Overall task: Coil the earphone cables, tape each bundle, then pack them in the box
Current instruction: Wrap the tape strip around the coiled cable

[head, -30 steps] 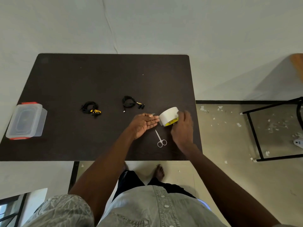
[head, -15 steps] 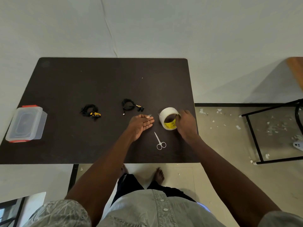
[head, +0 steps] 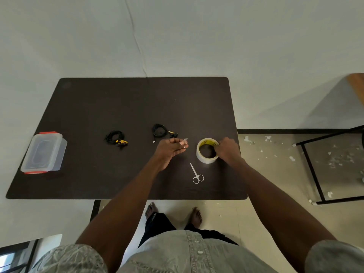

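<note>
Two coiled black earphone bundles lie on the dark table (head: 98,107): one with yellow parts (head: 116,137) to the left, one (head: 160,131) near the middle. My left hand (head: 171,149) hovers palm up just right of the middle bundle, with a small clear piece of tape (head: 185,139) stuck at its fingertips. My right hand (head: 228,150) grips the right rim of the white tape roll (head: 206,151), which lies flat on the table. A clear lidded box (head: 44,152) with red clips sits at the table's left edge.
Small white scissors (head: 196,174) lie shut on the table in front of the tape roll. A black metal frame (head: 313,168) stands on the littered floor to the right. My bare feet (head: 151,210) show under the table's near edge.
My right hand has laid the tape roll down flat from its tilted, lifted pose. My left hand has drawn away from the roll with a piece of tape on its fingertips.
</note>
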A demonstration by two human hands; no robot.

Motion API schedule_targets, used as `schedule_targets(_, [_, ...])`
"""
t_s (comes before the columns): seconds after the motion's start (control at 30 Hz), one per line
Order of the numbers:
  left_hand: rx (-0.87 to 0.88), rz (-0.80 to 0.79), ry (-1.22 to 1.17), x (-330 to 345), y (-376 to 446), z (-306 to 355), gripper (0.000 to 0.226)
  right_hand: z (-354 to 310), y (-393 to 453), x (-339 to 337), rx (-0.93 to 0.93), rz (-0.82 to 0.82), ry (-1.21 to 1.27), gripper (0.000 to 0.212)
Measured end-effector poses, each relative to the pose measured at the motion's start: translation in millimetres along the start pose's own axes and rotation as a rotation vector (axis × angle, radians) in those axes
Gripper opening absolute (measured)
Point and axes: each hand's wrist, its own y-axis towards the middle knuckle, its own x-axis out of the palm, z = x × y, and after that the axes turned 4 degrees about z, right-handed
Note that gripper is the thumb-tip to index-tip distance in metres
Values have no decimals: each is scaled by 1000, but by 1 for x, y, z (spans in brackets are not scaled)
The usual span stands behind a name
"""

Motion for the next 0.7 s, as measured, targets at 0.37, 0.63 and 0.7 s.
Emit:
schedule_targets(0.37, [136, -131, 246, -8, -6, 20, 10, -59, -26, -22, 67, -397, 916, 50])
schedule_targets(0.63, [188, -168, 376, -15, -9, 29, 5, -72, -25, -14, 56, -591, 1033, 20])
schedule_targets(0.7, [191, -174, 411, -17, -8, 28, 3, -74, -27, -16, 29, -575, 1039, 9])
